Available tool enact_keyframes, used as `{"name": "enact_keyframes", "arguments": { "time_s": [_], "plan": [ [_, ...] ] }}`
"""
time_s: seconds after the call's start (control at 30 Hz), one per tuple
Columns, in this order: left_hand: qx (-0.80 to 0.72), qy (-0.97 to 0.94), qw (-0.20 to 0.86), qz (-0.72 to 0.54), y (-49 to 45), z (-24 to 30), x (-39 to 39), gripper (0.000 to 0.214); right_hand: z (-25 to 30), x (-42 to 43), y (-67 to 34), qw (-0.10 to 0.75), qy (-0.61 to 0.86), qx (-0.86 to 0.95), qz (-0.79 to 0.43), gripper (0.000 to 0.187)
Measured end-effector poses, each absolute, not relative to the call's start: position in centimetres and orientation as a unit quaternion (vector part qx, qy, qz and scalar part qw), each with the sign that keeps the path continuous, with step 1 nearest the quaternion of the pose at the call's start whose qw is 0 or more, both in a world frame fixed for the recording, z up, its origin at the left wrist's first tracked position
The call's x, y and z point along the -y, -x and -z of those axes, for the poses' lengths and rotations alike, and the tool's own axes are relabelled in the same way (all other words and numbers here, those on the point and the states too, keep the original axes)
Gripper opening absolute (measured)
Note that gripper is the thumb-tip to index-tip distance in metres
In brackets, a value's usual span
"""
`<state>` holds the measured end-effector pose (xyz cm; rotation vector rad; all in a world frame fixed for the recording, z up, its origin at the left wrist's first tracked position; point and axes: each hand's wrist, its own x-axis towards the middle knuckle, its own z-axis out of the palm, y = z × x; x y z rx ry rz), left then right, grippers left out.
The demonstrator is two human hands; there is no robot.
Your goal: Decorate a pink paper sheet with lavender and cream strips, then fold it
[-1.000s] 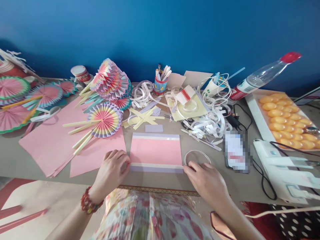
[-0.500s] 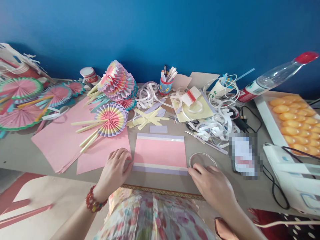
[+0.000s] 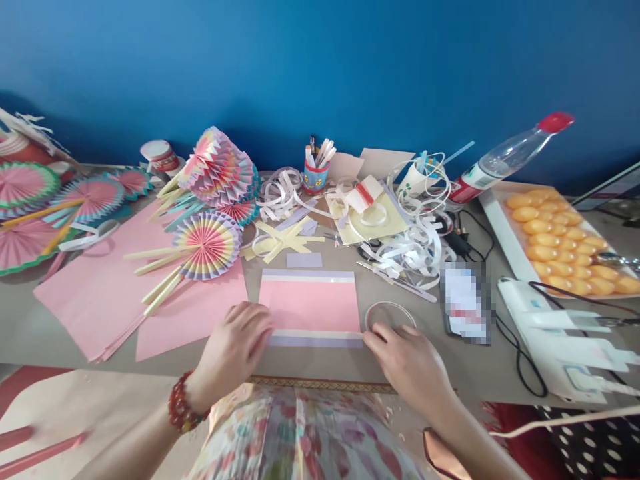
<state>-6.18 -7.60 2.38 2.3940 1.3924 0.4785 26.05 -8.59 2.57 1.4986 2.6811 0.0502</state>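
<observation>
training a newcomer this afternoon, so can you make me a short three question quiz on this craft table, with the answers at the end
1. Multiple choice: what colour is the wide middle of the banded paper sheet between the left hand and the right hand? A) green B) pink C) black
2. True or false: the smartphone lies farther to the right than that sheet.
3. Fill in: the beaded bracelet is worn on the wearer's own ____ side.

Key: 1. B, pink; 2. True; 3. left.
</observation>
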Motion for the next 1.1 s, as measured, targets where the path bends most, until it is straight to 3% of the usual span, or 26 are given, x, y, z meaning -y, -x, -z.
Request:
{"name": "enact_keyframes", "arguments": {
  "time_s": [0.17, 0.33, 1.1],
  "plan": [
    [-0.215, -0.952, 0.156, -0.150, 0.9, -2.0, 6.3, 0.026, -3.4, 8.4, -25.8, 0.055, -0.485, -0.873, -0.005, 0.020],
    [-0.101, -0.986, 0.075, -0.113, -2.6, 0.3, 4.8, 0.025, -3.0, 8.5, -25.7, 0.040, -0.498, -0.866, -0.010, 0.023],
    [-0.091, -0.987, 0.066, -0.116, -3.5, 1.5, 4.1, 0.025, -1.0, 9.5, -27.0, -0.082, -0.485, -0.870, -0.013, 0.024]
  ]
}}
